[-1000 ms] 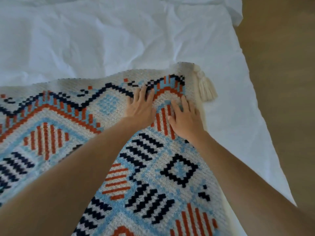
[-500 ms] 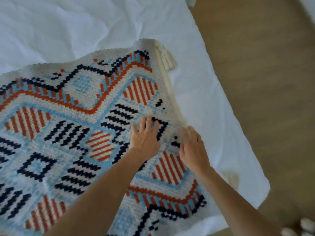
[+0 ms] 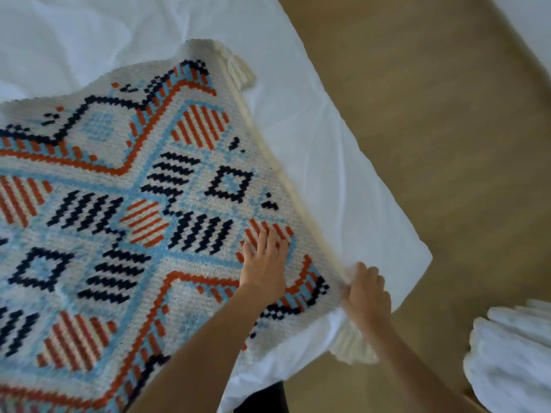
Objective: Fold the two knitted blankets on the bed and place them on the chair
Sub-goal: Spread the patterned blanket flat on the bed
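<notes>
— White bedsheet (image 3: 328, 162) beneath; where's the cream, orange and blue patterned knitted blanket (image 3: 125, 204)?

— Spread flat on it. Left hand (image 3: 264, 263) presses, fingers straight; right hand (image 3: 365, 289) pinches its near corner edge.

— Handling?

— Likely soft, floppy, fairly weighty; take corners by the tassels.

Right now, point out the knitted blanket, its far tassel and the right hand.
knitted blanket (image 3: 143, 180): head view, on the patterned middle.
far tassel (image 3: 240, 70): head view, on the cream strands.
right hand (image 3: 367, 292): head view, on the back, at the blanket's near corner.
</notes>
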`<state>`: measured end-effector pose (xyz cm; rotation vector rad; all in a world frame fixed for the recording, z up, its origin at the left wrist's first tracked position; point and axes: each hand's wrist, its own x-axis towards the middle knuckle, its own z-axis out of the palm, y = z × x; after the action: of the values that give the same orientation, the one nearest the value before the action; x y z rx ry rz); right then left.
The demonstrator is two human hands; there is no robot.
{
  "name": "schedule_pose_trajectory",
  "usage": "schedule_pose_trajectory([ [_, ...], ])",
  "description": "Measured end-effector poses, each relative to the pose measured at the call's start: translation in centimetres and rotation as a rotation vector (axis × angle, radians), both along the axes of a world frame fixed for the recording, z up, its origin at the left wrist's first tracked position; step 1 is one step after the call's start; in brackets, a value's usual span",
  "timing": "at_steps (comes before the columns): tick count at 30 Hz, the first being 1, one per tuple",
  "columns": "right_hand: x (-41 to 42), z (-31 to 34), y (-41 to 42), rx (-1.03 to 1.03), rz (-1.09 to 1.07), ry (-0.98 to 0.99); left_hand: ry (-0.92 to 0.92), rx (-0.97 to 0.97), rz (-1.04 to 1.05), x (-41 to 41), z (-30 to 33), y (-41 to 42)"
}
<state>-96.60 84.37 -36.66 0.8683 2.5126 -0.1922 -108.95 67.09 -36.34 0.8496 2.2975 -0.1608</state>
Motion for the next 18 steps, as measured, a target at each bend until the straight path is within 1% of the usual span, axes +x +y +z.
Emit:
schedule_pose_trajectory([
  [2,0.0,-0.1,-0.8,-0.069,0.127,0.091,0.007,0.000,-0.002,0.2,0.3,-0.1],
  [4,-0.4,-0.3,-1.5,-0.134,0.142,0.140,0.010,-0.011,-0.015,0.3,0.5,-0.3],
  [7,-0.9,-0.4,-2.2,-0.167,-0.033,0.149,0.006,-0.011,-0.023,0.7,0.8,-0.7],
  [10,-0.9,-0.4,-2.3,-0.238,-0.133,0.163,0.007,-0.007,-0.037,1.0,1.2,-1.5],
  [13,-0.7,0.4,-2.8,-0.276,-0.148,0.204,-0.036,0.052,0.049,1.2,1.5,-2.4],
  [18,-1.0,2.1,-7.6,-0.234,0.028,0.325,-0.172,0.291,0.306,1.0,2.8,-4.8],
])
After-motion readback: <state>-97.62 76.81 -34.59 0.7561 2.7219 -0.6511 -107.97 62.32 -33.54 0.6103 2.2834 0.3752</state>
